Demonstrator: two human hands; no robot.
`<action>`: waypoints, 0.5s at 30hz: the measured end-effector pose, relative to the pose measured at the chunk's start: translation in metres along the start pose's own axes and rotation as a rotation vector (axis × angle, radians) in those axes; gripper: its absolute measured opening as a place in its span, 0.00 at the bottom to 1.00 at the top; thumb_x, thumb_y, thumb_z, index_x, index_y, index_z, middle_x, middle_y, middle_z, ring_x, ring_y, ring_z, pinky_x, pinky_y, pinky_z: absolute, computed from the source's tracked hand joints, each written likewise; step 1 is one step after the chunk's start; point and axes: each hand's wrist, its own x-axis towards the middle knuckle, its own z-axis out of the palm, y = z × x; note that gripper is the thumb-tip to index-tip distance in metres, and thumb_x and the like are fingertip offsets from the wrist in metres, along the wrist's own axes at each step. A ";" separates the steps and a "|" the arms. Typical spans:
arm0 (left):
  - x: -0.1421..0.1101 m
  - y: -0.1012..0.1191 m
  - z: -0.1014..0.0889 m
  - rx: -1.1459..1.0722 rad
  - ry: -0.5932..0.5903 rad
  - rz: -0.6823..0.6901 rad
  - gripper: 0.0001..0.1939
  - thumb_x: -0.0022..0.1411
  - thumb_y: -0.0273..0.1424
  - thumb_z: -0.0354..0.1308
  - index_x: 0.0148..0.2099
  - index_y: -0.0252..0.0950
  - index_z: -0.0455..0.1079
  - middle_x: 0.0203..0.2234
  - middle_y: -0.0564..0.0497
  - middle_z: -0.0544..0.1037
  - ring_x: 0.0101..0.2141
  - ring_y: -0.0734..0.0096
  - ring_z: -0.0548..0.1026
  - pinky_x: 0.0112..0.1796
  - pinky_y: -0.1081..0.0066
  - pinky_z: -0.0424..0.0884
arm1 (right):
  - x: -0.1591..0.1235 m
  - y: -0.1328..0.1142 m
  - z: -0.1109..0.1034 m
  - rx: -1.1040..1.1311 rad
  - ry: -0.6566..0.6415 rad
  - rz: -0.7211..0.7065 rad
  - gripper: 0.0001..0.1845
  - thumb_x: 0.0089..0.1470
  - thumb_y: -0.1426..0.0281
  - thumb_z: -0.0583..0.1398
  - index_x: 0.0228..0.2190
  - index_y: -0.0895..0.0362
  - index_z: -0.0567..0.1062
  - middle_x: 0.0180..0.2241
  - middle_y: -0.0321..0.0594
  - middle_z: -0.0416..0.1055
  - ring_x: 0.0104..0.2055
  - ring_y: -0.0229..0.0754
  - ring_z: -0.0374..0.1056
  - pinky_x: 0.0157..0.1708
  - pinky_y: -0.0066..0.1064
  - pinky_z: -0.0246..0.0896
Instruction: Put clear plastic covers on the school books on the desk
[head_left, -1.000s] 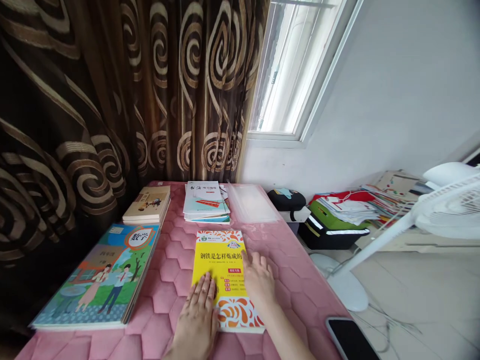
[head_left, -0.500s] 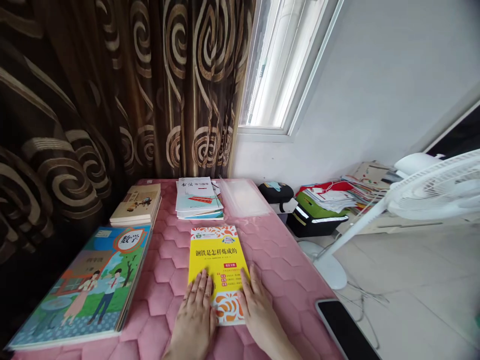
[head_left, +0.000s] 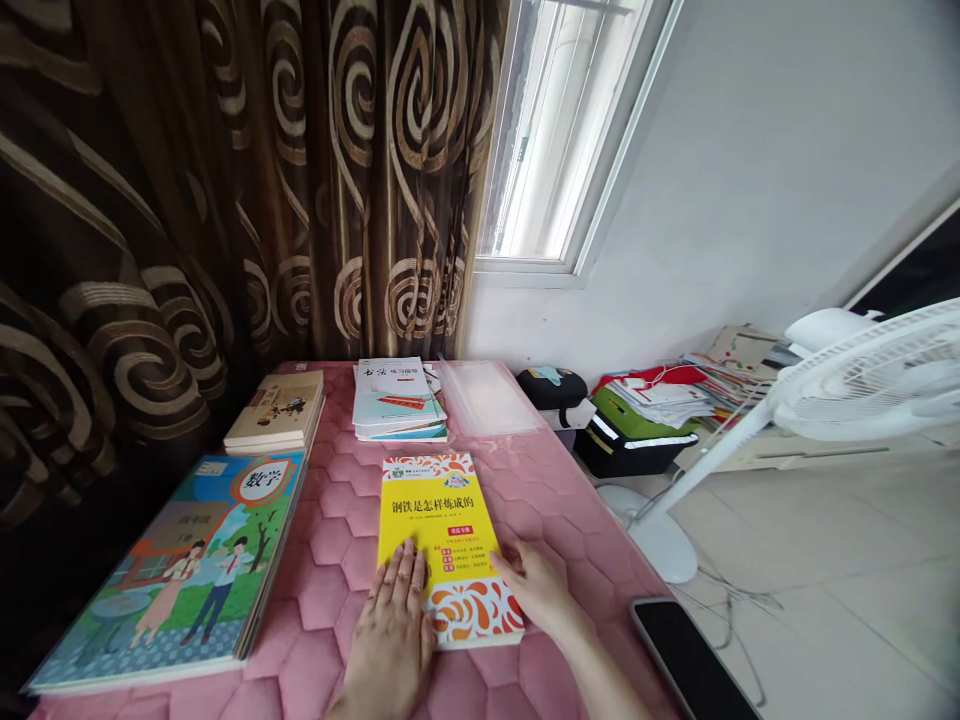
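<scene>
A yellow paperback book (head_left: 427, 510) with orange-and-white patterned ends lies closed on the pink quilted cover (head_left: 330, 600). My left hand (head_left: 394, 625) rests flat on its lower left part, fingers stretched out and close together. At the book's right edge is my right hand (head_left: 529, 590), its thumb on the cover and its fingers bent by the edge; the fingertips are partly hidden. Left of the book lies a stack of large textbooks (head_left: 187, 560), a green and blue one on top.
Tan books (head_left: 277, 410) and white-covered books (head_left: 397, 395) are stacked farther back. Beside them is a clear plastic sheet (head_left: 487, 395). A phone (head_left: 694, 650) lies at the right edge. A white fan (head_left: 750, 430) stands on the floor, with cables near its base.
My right hand has moved right, off the cover to the book's edge, and its fingers have bent. More of the lower right cover shows. My left hand stays put.
</scene>
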 end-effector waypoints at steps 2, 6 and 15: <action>0.000 0.000 0.000 -0.005 -0.001 0.004 0.38 0.64 0.28 0.44 0.72 0.32 0.33 0.61 0.43 0.66 0.60 0.62 0.65 0.55 0.61 0.65 | -0.002 -0.001 -0.001 0.150 -0.060 0.019 0.16 0.54 0.56 0.56 0.36 0.55 0.71 0.38 0.45 0.79 0.39 0.49 0.77 0.37 0.36 0.70; -0.001 -0.001 0.001 -0.013 -0.014 0.000 0.37 0.64 0.28 0.44 0.72 0.33 0.33 0.62 0.44 0.65 0.61 0.62 0.64 0.55 0.61 0.65 | -0.004 -0.007 0.003 0.448 -0.184 0.094 0.21 0.45 0.54 0.64 0.33 0.57 0.73 0.35 0.46 0.80 0.38 0.52 0.77 0.38 0.39 0.71; -0.008 -0.005 0.004 -0.132 -0.097 -0.013 0.37 0.67 0.31 0.46 0.72 0.34 0.32 0.65 0.44 0.60 0.63 0.61 0.60 0.57 0.60 0.65 | -0.005 -0.024 0.009 0.746 -0.267 0.144 0.25 0.35 0.62 0.70 0.37 0.58 0.74 0.33 0.44 0.80 0.38 0.53 0.77 0.43 0.45 0.71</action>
